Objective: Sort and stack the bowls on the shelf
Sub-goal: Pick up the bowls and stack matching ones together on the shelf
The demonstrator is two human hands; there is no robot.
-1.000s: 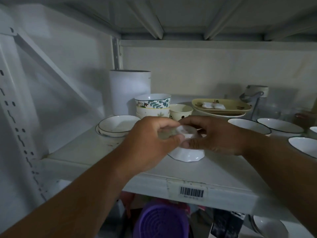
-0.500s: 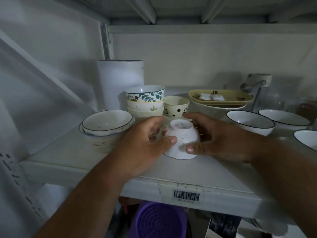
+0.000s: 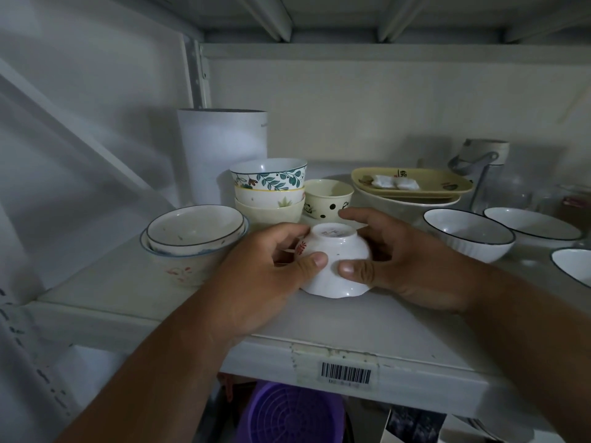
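A small white bowl (image 3: 335,251) with a red flower mark sits upside down on the white shelf (image 3: 224,318), near its front edge. My left hand (image 3: 268,273) grips its left side, thumb on the front wall. From the right, my right hand (image 3: 406,266) holds the other side, thumb on the front and fingers curled behind. To the left stands a stack of two blue-rimmed bowls (image 3: 195,231). Behind are a stack of three bowls topped by a leaf-patterned one (image 3: 270,177) and a cream dotted cup (image 3: 327,199).
A tall white cylinder (image 3: 222,148) stands at the back left. Yellow plates (image 3: 412,187) lie at the back, a lidded glass jar (image 3: 483,167) beside them. Three dark-rimmed white bowls (image 3: 468,235) sit on the right. A purple basket (image 3: 287,414) is below the shelf.
The camera view moved closer and slightly left. My hands shifted from the bowl's top down onto its sides; the bowl stays upside down on the shelf.
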